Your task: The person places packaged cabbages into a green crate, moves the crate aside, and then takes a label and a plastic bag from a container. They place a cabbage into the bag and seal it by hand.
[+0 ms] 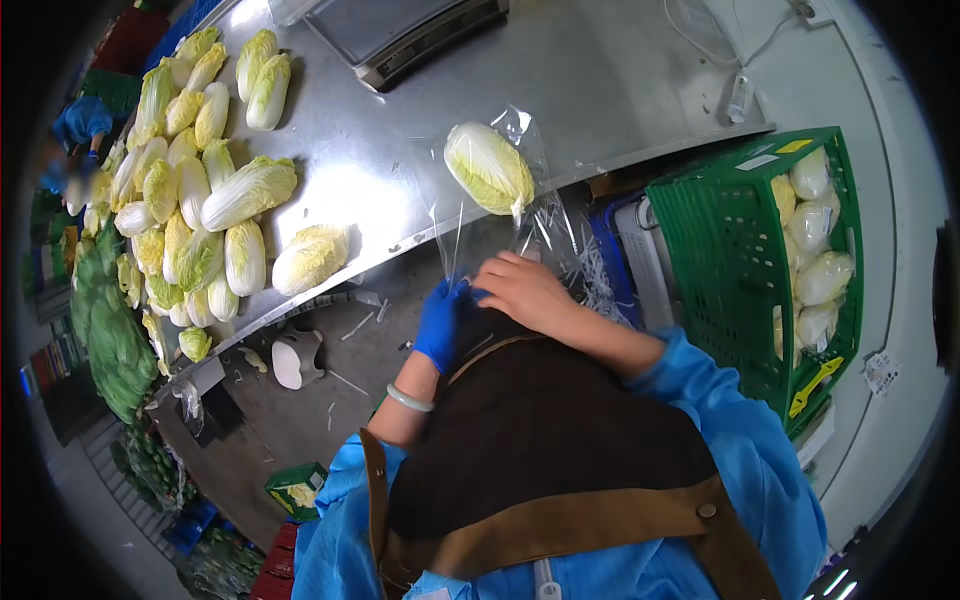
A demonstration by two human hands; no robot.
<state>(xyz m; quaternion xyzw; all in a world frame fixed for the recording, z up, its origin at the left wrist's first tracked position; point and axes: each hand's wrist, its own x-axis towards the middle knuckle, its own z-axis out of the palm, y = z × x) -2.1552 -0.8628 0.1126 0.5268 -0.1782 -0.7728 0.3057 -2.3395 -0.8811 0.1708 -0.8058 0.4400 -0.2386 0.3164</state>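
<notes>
A napa cabbage [488, 165] lies at the front edge of the metal table, inside a clear plastic bag [537, 150] whose loose end stretches toward my body. My left hand [440, 322], in a blue glove, is closed on the near end of that bag. Right beside it, my bare right hand [527, 292] has its fingers bent and pressed together at the bag's edge, fingertips partly hidden. Left of the bag, a single unwrapped napa cabbage [310, 259] rests near the table edge.
Many loose cabbages [195, 190] are piled on the table's left. A scale [400, 40] stands at the back. To my right is a green crate [720, 260] of bagged cabbages. A white stool [297, 360] is below the table. Another person [82, 122] stands far left.
</notes>
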